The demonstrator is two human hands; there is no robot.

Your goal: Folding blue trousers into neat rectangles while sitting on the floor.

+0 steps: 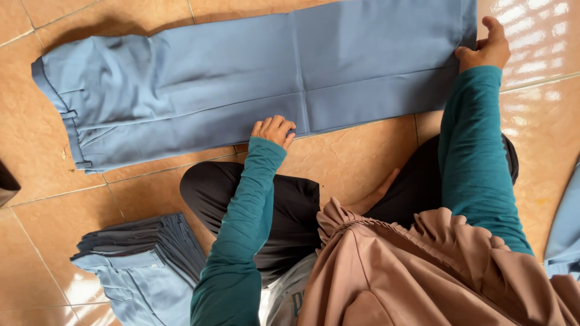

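Blue trousers (241, 78) flat on tiled floor (362, 157). Left hand (275, 130) pinching fold edge, 6 o'clock side; right hand (486, 48) gripping hem, 3 o'clock. Folded stack (145, 259) at 7 o'clock.

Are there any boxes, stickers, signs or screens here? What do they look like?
No boxes, packets, signs or screens show.
Only print: dark lettering on grey shirt fabric, bottom middle, mostly hidden under the brown pleated cloth.
Long blue trousers, flat on the orange tiled floor, show no tag.
Stack of folded blue and grey trousers, bottom left, shows no tag either.
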